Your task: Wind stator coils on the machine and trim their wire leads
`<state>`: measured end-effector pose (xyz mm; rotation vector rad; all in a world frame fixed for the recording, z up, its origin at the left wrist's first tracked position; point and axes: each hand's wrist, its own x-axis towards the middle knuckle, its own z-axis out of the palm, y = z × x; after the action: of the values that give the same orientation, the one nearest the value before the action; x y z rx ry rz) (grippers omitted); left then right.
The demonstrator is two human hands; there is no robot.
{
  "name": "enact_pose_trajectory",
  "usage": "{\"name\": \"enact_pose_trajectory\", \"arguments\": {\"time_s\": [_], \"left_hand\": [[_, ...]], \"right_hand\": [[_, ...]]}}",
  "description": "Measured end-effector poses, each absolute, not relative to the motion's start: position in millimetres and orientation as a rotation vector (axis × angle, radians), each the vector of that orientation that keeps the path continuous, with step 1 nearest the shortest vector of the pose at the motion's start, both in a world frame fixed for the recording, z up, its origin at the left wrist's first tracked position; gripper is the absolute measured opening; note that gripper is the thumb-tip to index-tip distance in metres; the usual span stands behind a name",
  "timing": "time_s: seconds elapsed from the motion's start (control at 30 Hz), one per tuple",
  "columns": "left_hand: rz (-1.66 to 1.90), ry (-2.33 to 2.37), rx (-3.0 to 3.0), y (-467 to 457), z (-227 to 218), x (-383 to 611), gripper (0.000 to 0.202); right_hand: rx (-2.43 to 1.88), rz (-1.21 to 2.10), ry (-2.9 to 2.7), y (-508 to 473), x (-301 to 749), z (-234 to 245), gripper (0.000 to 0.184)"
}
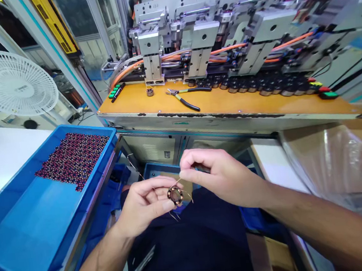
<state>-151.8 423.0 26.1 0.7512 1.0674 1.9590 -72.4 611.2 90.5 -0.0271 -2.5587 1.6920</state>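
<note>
My left hand (152, 203) pinches a small ring-shaped motor stator (175, 195) between thumb and fingers, its copper coils facing up toward me. Several thin loose wire ends stick out around the ring. Just above it, my right hand (204, 167) is closed, thumb against forefinger, on one copper wire (179, 180) that runs up from the stator. Both hands are held over my lap, in front of the dark clothing.
At left, a blue tray (22, 221) holds many small stators (76, 157). On the orange bench (126, 104) lie pliers (185, 97), a single stator (149, 92), a marker (118, 92) and a row of dark parts (253, 84), below the machine (196, 39). A white fan (14, 84) stands left.
</note>
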Motion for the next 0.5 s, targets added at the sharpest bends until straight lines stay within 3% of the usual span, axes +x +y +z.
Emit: {"name": "enact_pose_trajectory", "arguments": {"time_s": [0.3,0.5], "left_hand": [[1.944,1.167,0.902,425,26,-153,0.027],[1.899,1.246,0.9,423,27,-152,0.028]], "right_hand": [[-0.233,2.137,-2.54,609,-53,100,0.026],[-0.149,1.85,-2.797,609,-62,106,0.018]]}}
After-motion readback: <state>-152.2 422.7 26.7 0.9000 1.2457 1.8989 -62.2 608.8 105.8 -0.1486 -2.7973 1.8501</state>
